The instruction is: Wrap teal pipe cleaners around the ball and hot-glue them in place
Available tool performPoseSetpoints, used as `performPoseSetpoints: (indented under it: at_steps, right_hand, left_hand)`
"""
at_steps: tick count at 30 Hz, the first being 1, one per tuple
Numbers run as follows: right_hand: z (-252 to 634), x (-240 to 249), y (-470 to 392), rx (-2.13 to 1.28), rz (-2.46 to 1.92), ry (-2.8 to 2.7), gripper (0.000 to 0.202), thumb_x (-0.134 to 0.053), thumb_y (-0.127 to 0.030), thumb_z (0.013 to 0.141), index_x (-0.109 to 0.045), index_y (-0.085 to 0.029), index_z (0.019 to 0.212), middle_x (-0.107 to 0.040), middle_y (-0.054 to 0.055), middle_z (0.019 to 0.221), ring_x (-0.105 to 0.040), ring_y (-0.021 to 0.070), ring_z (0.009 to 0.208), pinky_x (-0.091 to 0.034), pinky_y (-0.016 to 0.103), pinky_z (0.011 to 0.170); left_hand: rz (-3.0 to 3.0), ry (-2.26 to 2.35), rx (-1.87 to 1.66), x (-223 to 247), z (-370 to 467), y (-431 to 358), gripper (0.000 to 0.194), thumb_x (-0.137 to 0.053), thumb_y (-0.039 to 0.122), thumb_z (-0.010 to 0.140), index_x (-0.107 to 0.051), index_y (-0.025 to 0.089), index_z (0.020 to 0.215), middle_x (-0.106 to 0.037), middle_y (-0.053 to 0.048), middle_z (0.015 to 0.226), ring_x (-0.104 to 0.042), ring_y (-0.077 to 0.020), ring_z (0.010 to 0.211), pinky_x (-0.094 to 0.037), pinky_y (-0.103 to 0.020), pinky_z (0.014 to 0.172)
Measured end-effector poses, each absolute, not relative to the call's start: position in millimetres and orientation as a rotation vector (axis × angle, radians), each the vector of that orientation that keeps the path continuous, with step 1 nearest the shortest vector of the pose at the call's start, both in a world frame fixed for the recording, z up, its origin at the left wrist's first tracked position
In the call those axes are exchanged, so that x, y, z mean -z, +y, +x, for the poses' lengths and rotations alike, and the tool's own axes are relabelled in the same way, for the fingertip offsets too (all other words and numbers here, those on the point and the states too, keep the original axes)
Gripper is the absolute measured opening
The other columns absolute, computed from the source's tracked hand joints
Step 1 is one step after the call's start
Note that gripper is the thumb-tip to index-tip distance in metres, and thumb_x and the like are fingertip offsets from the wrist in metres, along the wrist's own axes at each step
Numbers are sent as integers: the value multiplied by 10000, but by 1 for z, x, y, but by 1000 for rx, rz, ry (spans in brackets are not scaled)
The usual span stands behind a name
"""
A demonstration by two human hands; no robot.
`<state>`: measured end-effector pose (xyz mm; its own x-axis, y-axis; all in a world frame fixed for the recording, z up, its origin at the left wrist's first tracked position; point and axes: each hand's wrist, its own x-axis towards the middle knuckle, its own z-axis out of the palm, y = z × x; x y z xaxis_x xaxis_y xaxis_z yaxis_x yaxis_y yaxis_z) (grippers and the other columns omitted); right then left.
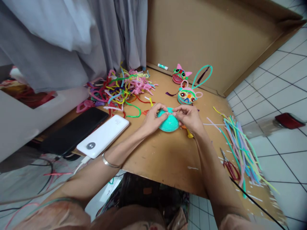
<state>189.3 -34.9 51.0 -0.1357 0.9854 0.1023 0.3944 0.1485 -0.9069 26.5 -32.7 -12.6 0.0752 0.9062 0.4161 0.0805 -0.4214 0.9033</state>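
Observation:
A turquoise dome [169,124] with a ridged surface is held between both hands over the brown tabletop. My left hand [154,117] grips its left side, thumb on top and fingers curled round the far edge. On the upper right, my right hand [188,117] is closed with thumb and index fingertip pinched at the top of the dome; whatever is between those fingertips is too small to make out. Just beyond the hands sits a round face ornament [185,96] with pink ears and a turquoise loop. A smaller red and green one [178,75] with pink pointed ears stands behind it.
Tangled coloured pipe cleaners [127,84] lie at the back left. Nearer are a white power bank [103,136] and a black flat device [76,127]. Straight pastel pipe cleaners [242,150] and red-handled pliers [230,167] lie right. A glue stick [162,66] rests by the cardboard wall.

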Motion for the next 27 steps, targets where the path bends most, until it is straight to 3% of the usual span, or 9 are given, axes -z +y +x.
performPoseSetpoints:
  at_steps: [6,17,27]
  right_hand:
    - [188,-52,-36,-929,-1459,-1591,314,-799,-384,615,-571,-199,724,-511,-78,467,-463,87,376,-371,225,408]
    - [190,-45,-39,-633,-1555,-1724,119,-706,-307,713,-685,-193,739,-670,20,636,-591,141,572,-427,233,509]
    - [191,-43,-35,-638,-1573,-1742,101,-690,-278,692,-675,-197,749,-626,3,621,-559,138,574,-414,241,536]
  left_hand:
    - [1629,1015,-1422,11,26,-33,136,-593,317,805,-558,201,866,-623,-34,953,-575,-194,941,-480,-330,847]
    - [1692,1012,-1433,11,27,-34,120,-586,308,825,-580,197,869,-645,-44,987,-596,-196,963,-494,-345,887]
    - [1697,984,-1418,11,27,-34,139,-586,332,825,-575,201,871,-633,-43,979,-595,-200,982,-483,-339,896]
